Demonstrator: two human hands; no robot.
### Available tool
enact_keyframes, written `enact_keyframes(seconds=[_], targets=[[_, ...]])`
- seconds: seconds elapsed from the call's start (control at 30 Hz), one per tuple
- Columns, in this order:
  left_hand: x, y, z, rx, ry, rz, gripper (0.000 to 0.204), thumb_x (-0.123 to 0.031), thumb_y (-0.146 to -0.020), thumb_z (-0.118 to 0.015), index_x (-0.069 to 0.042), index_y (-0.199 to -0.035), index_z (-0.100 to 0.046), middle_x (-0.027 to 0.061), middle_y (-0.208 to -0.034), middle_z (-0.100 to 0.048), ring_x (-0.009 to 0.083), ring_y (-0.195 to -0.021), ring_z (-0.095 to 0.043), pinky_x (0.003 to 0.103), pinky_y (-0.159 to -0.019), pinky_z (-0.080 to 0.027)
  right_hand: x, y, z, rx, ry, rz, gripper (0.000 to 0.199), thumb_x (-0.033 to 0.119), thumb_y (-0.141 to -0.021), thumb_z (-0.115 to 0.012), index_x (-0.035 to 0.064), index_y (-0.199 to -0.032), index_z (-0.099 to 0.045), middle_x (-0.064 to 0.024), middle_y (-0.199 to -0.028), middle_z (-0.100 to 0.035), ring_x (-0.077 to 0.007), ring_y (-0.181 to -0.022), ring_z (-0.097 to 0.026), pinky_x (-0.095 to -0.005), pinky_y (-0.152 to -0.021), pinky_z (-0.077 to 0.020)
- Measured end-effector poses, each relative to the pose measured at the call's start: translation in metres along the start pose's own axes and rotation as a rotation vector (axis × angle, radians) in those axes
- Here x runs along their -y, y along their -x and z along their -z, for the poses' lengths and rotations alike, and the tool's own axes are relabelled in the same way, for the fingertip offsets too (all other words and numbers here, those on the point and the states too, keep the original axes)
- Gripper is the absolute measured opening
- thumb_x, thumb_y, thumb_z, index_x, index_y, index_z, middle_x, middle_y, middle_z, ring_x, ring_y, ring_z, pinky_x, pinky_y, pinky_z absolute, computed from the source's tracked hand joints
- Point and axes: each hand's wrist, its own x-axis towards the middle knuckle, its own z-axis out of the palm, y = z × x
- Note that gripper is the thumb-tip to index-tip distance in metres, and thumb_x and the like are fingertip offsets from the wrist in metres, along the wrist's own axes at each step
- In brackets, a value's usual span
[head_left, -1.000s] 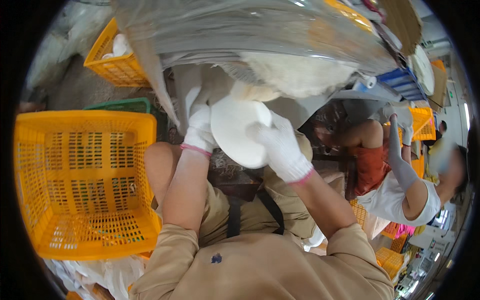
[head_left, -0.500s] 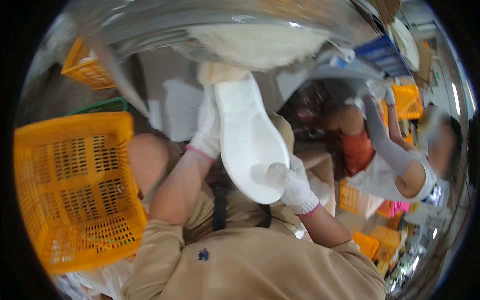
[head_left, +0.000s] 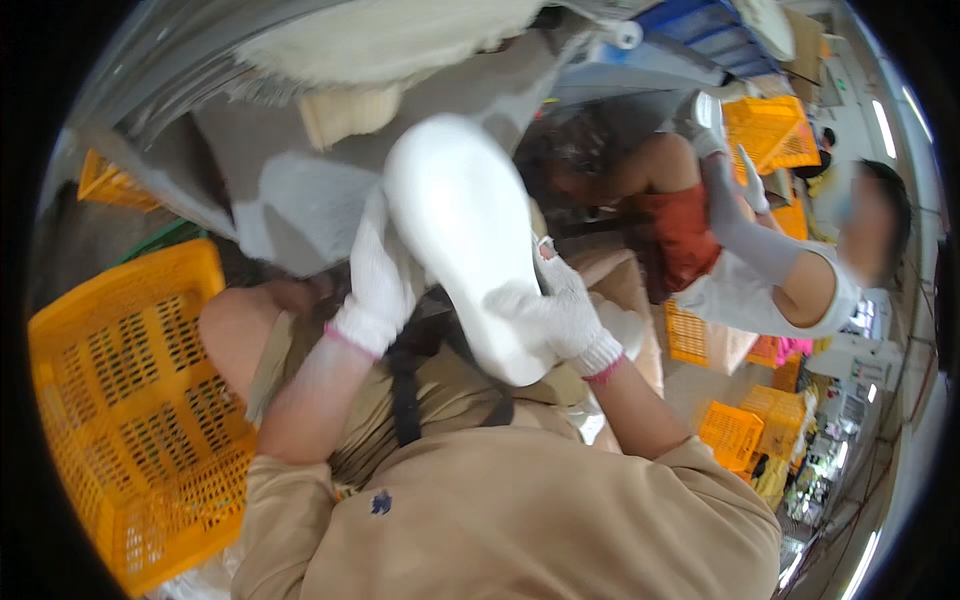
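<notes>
A white shoe sole [head_left: 460, 220] is held in front of my body, tilted, with its broad end upward and its narrow end toward my lap. My left hand [head_left: 378, 275], in a white knitted glove with a pink cuff edge, grips the sole's left side; its fingers go partly behind it. On the other side, my right hand [head_left: 555, 310], gloved the same way, is closed on the narrower part, its thumb lying across the face. Just beyond the sole hangs a pale cream block [head_left: 345, 115] beneath a cream, frayed-edged cloth-like covering [head_left: 390, 40].
A yellow perforated crate [head_left: 150, 400] stands at my left, with another yellow crate [head_left: 112, 182] farther back. Grey sheeting [head_left: 300, 200] hangs ahead. At the right sits a co-worker [head_left: 770, 270] in white and red; more yellow crates [head_left: 765, 130] and a blue crate [head_left: 705, 35] are beyond.
The sole has been turned end for end: its broad end, formerly near my right hand, now points away. It has also come away from the pale block, and the view has shifted.
</notes>
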Motion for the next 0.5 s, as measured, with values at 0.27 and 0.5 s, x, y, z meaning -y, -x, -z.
enact_keyframes(seconds=[0.27,0.5], targets=[[-0.034,-0.033,0.031,0.049,0.254,-0.190,0.059,-0.050,-0.116,-0.040,-0.005,-0.151,-0.055,0.0167,-0.147,-0.064,0.0323,-0.132,-0.063,0.047,-0.116,-0.050,0.061,-0.016,-0.040,0.026,0.575,0.140,0.085,0.038,-0.098,-0.076,-0.0028,-0.163,-0.038,-0.0245,-0.128,-0.071,-0.0390,-0.116,-0.072,-0.0438,-0.102,-0.0537],[-0.061,-0.019,0.040,0.057,0.420,-0.191,0.060,-0.043,-0.111,-0.049,0.003,-0.149,-0.057,0.0213,-0.149,-0.063,0.0375,-0.138,-0.060,0.050,-0.121,-0.044,0.059,-0.004,-0.065,0.105,0.389,0.235,0.089,0.043,-0.089,-0.084,0.0030,-0.159,-0.045,-0.0211,-0.139,-0.067,-0.0383,-0.126,-0.068,-0.0417,-0.106,-0.0521]])
